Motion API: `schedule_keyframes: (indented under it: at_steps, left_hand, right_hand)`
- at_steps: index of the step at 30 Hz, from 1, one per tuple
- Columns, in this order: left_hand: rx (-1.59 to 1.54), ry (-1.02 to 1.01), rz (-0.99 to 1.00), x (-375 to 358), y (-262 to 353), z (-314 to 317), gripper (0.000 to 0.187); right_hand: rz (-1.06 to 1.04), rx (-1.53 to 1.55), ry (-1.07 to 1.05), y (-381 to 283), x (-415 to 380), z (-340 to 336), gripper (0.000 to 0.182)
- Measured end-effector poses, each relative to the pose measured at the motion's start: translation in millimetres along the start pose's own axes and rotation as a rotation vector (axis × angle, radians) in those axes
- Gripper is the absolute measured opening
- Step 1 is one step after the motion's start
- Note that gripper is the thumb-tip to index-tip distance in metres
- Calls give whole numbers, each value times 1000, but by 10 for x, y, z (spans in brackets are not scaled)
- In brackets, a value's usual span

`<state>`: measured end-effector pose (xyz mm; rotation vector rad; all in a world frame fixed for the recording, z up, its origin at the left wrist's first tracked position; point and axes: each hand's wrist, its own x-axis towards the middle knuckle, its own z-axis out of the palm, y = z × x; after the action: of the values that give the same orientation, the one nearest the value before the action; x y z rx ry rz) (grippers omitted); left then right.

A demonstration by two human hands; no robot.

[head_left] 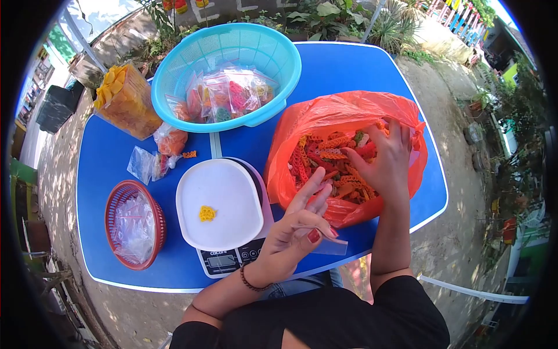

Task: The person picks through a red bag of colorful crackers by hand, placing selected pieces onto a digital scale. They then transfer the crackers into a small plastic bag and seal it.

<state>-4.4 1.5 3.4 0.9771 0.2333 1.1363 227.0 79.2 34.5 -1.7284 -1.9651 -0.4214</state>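
My left hand (290, 238), with a dark bracelet at the wrist, pinches a small clear plastic bag (330, 246) between thumb and finger in front of the red plastic bag. Inside the open red plastic bag (325, 107), my right hand (389, 160) reaches down with spread fingers over orange, red and green curly pieces (332, 153). Whether it touches any piece is unclear. To the left, a white tray (218, 183) rests on a kitchen scale (221, 262), with one yellow piece (207, 213) on it.
A turquoise basket (232, 125) at the back holds filled clear packets (235, 96). Left of it stands a bag of yellow-orange pieces (128, 104). A small red basket (160, 232) of empty clear bags (135, 227) and small packets (152, 164) sit on the blue table (99, 174).
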Motion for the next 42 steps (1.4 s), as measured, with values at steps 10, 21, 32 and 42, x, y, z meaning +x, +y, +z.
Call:
schedule_keyframes:
  at_steps: [10,21,32,42]
  left_hand:
    - [-240,270,-111,-59,24,-36,13]
    - [-253,425,15,-3,18,-120,15]
    - [-227,399,-2,-23,49,-120,16]
    - [-244,348,-97,-38,62,-95,14]
  right_hand:
    - [-140,506,-81,68,8,26,18]
    - [-365,358,-550,-369,-145,44,50]
    - [-113,169,-298,-136,-56,-2,27]
    - [-1,186,-145,-2,-32,59,25]
